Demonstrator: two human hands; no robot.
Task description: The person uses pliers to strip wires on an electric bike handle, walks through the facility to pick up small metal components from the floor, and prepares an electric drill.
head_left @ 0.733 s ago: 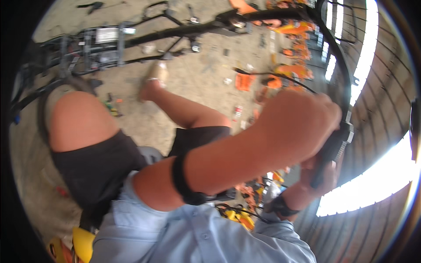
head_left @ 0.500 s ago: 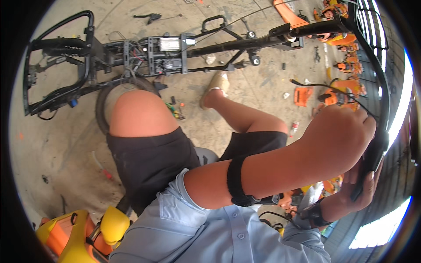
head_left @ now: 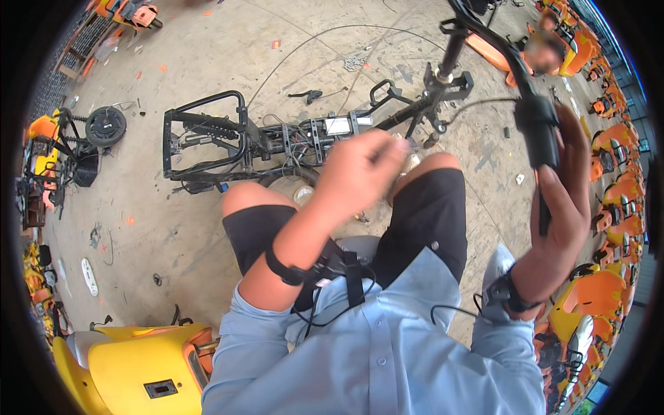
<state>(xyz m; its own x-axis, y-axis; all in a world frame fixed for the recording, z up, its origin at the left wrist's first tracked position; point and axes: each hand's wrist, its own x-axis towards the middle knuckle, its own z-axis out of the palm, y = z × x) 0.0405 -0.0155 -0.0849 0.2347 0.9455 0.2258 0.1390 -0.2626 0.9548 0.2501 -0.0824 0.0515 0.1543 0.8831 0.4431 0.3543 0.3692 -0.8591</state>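
Fingers of my left hand [head_left: 360, 173] curl loosely mid-frame, away from the handlebar [head_left: 503, 50] they were beside half a second ago; I cannot tell whether they hold anything. Well apart, the black grip [head_left: 538, 135] runs top to bottom at frame right, held between thumb and straightened fingers of my right hand [head_left: 568, 207]

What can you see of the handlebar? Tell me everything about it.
The handlebar is a black bent tube, metal by its look, at the upper right. It enters at the top edge and curves down to a thicker black grip with a collar-like part at its upper end. A dark cable runs left from near that part. The right hand is at the grip's lower end, fingers along the outer side; how firmly it holds, I can't tell.
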